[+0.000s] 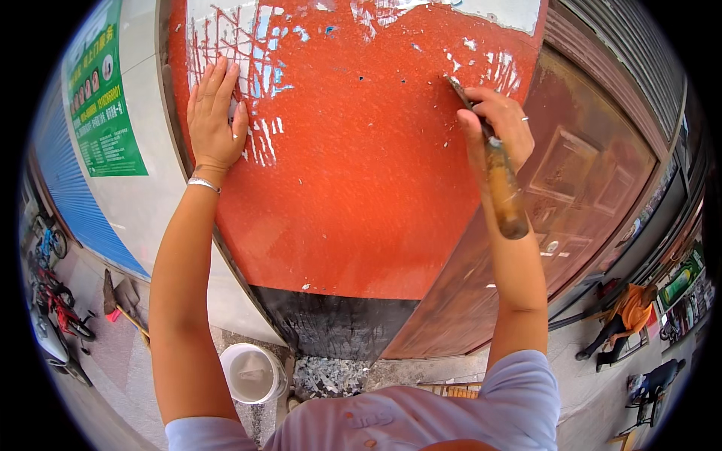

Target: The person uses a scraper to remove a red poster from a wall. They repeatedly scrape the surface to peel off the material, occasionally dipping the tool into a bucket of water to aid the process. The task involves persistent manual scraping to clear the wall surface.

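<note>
An orange-red wall panel [338, 186] fills the middle of the head view, with white, scratched patches of sticker residue [223, 34] at its upper left and more at the top and upper right. My left hand [213, 121] rests on the upper left part of the panel, its palm against the surface; a small grey thing shows between thumb and fingers, too hidden to name. In my right hand [499, 124] is a scraper [505, 191] with a worn wooden handle. The scraper's blade points up and left, its tip at the panel near small white flecks.
Below left stands a white plastic bucket [254, 374] with cloudy water. Peeled scraps [330, 375] litter the ground beside it. A brown metal door [586, 163] adjoins on the right. A seated person in orange [634, 310] and parked bikes [62, 304] are farther off.
</note>
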Available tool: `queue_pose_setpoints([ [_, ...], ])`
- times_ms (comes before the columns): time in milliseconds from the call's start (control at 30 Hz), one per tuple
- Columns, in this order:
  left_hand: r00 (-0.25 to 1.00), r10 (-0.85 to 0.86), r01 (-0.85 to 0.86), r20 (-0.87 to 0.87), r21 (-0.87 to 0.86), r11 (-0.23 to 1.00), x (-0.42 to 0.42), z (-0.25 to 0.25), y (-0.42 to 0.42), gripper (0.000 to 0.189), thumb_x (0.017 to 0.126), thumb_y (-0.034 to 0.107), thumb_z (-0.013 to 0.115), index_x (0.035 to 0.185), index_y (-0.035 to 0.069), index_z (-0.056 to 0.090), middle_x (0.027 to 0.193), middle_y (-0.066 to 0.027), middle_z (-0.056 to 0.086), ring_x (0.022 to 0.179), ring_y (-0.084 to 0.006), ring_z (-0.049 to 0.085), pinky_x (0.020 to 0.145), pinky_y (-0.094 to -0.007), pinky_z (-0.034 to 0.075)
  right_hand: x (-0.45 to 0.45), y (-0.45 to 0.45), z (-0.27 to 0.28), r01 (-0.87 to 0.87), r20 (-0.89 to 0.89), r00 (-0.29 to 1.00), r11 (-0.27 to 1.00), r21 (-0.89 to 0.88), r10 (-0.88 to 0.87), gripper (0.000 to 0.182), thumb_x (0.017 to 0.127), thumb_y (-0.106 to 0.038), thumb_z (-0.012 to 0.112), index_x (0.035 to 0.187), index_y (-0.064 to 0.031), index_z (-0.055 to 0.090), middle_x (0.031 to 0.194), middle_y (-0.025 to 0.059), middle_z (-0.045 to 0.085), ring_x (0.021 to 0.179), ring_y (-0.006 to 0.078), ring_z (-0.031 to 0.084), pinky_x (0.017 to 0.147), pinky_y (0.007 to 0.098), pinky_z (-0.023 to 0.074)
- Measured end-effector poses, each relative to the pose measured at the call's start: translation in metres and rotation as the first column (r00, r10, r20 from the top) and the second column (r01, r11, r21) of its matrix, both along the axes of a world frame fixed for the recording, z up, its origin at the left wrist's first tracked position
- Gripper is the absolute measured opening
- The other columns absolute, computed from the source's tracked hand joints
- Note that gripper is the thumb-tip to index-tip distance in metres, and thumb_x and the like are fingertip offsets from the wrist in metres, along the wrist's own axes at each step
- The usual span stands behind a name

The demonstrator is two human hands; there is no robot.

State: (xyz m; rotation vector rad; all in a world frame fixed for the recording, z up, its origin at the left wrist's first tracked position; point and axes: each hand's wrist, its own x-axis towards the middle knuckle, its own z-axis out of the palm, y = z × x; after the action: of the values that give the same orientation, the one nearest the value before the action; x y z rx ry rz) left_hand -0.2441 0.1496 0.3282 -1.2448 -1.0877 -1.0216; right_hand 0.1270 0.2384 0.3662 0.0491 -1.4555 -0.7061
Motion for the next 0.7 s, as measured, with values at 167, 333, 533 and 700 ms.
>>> queue_pose_setpoints([
  [167, 1.000, 0.008, -0.008, 0.009, 0.004, 1.000, 0.000, 0.000, -0.002, 0.053, 0.087, 0.019, 0.052, 0.140, 0.019, 0.049, 0.149, -0.0020, 0.043, 0.139, -0.0210, 0.038, 0.116, -0.0411, 0.024, -0.003, -0.025, -0.038, 0.379, 0.129, 0.922, 0.919, -0.110, -0.365, 0.023, 0.076, -0.016, 0.077, 0.094, -0.0053, 0.066, 0.107, 0.0097, 0.070, 0.097, 0.0247, 0.069, 0.078, 0.0328, 0.0565],
  [333, 1.000, 0.016, -0.016, -0.001, 0.006, 1.000, 0.001, 0.000, -0.003, 0.054, 0.088, 0.019, 0.052, 0.141, 0.019, 0.048, 0.150, -0.0015, 0.043, 0.140, -0.0204, 0.037, 0.116, -0.0406, 0.023, 0.003, -0.020, -0.047, 0.461, 0.112, 0.885, 0.885, -0.064, -0.453, 0.029, 0.079, -0.011, 0.073, 0.107, -0.0053, 0.068, 0.108, 0.0099, 0.070, 0.100, 0.0246, 0.068, 0.081, 0.0340, 0.0561],
  [533, 1.000, 0.017, -0.017, -0.015, 0.018, 1.000, -0.004, -0.002, 0.002, 0.054, 0.088, 0.019, 0.052, 0.142, 0.020, 0.047, 0.150, -0.0007, 0.042, 0.140, -0.0199, 0.036, 0.116, -0.0399, 0.023, 0.000, -0.012, -0.045, 0.493, 0.123, 0.865, 0.869, -0.028, -0.487, 0.025, 0.081, -0.006, 0.067, 0.106, -0.0047, 0.068, 0.112, 0.0106, 0.069, 0.103, 0.0263, 0.067, 0.087, 0.0352, 0.0549],
  [700, 1.000, 0.023, -0.022, -0.015, 0.024, 0.999, -0.005, -0.002, 0.000, 0.053, 0.090, 0.020, 0.051, 0.142, 0.021, 0.047, 0.150, 0.0000, 0.042, 0.141, -0.0186, 0.035, 0.117, -0.0393, 0.022, 0.001, -0.004, -0.006, 0.483, 0.051, 0.874, 0.875, -0.004, -0.483, 0.026, 0.080, -0.004, 0.063, 0.106, -0.0044, 0.067, 0.115, 0.0109, 0.068, 0.104, 0.0270, 0.066, 0.089, 0.0365, 0.0544],
])
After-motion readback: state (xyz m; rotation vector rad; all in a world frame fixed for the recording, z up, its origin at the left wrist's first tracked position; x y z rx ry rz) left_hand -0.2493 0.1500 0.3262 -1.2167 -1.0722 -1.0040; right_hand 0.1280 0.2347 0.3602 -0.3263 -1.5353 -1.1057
